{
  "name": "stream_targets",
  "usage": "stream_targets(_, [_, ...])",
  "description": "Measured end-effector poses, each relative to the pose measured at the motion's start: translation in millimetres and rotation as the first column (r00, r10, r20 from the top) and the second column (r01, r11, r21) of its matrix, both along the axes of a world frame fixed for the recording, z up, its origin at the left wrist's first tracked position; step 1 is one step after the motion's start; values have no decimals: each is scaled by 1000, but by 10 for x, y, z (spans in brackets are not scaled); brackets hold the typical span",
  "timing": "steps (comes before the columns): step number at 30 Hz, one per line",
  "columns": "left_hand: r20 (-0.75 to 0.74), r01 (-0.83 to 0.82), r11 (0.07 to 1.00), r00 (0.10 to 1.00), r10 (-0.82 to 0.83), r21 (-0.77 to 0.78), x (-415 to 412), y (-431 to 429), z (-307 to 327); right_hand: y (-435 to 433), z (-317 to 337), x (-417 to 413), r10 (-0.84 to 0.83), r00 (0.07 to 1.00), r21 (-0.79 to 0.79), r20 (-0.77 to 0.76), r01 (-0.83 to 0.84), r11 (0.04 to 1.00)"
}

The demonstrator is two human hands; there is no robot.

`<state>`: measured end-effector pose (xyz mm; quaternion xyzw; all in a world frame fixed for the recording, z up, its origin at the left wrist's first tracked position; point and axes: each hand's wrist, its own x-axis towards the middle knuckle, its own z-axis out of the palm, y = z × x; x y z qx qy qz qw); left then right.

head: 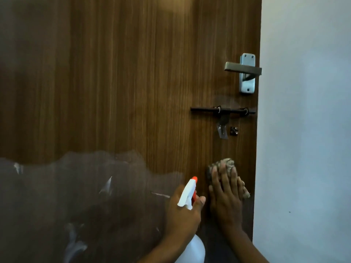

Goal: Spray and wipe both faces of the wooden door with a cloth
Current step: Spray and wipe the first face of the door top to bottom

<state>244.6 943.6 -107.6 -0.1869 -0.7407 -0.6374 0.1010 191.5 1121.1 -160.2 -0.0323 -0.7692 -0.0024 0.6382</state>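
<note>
Below the bolt, the right hand presses the cloth flat-fingered on the door while the left hand grips the spray bottle; wiping upward could snag the cloth on that bolt.

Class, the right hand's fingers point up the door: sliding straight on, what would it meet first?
The right hand, pushing its cloth, would likely reach the bolt's hanging hasp first; only bare door lies between.

Plain pale wall at right, faint bluish tint, soft dim light
</note>
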Motion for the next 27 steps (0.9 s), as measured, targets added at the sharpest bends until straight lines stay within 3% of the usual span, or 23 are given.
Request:
stream_targets(2, [-21, -10, 1000, 1000, 11, 20, 3, -49, -55, 208, -234, 90, -31, 998, 185, 59, 19, 983])
stream_targets(3, [-28, -19, 1000, 999, 19, 24, -7, -102, -93, 295, -287, 130, -39, 997, 176, 60, 28, 984])
stream_targets(7, [-112, -94, 992, 990, 85, -83, -59, -370, -150, 183, -9, 124, 56, 998, -272, 7, -52, 961])
stream_targets(8, [-132, -119, 988, 986, 105, -100, -58, -439, -143, 21, 114, 83, 78, 997, -308, -25, -82, 948])
stream_targets(10, [-156, -154, 985, 978, 140, -79, -62, -558, -122, -284, 246, -11, 147, 988, -215, -52, -154, 964])
stream_targets(13, [-233, -196, 976, 957, 171, -90, -50, -787, -148, -415, 123, -70, 160, 986, 151, 47, -166, 975])
stream_targets(15, [-215, -226, 969, 956, 201, -100, -33, -956, -207, -354, 98, -38, 119, 992, 227, 49, -127, 966])
stream_targets(19, [-168, -242, 970, 957, 236, -16, 25, -1297, -375, -807, 399, -131, 122, 992, -121, -44, -127, 985])
stream_targets(20, [-169, -243, 970, 956, 239, -1, 32, -1363, -398, -1045, 502, -190, 125, 991, -137, -57, -132, 982])
stream_targets(21, [-185, -249, 969, 952, 244, -3, 40, -1433, -416, -1288, 559, -249, 141, 989, -78, -51, -145, 986])
stream_targets(23, [-243, -273, 962, 935, 259, -26, 72, -1561, -410, -1643, 435, -361, 162, 987, 203, 19, -163, 966])
stream_targets(25, [-264, -296, 955, 924, 278, -30, 95, -1662, -373, -1664, 112, -376, 118, 984, 497, 135, -170, 851])
stream_targets(27, [-249, -301, 954, 924, 290, -5, 118, -1779, -330, -1380, -124, -285, 66, 986, 625, 155, -150, 766])
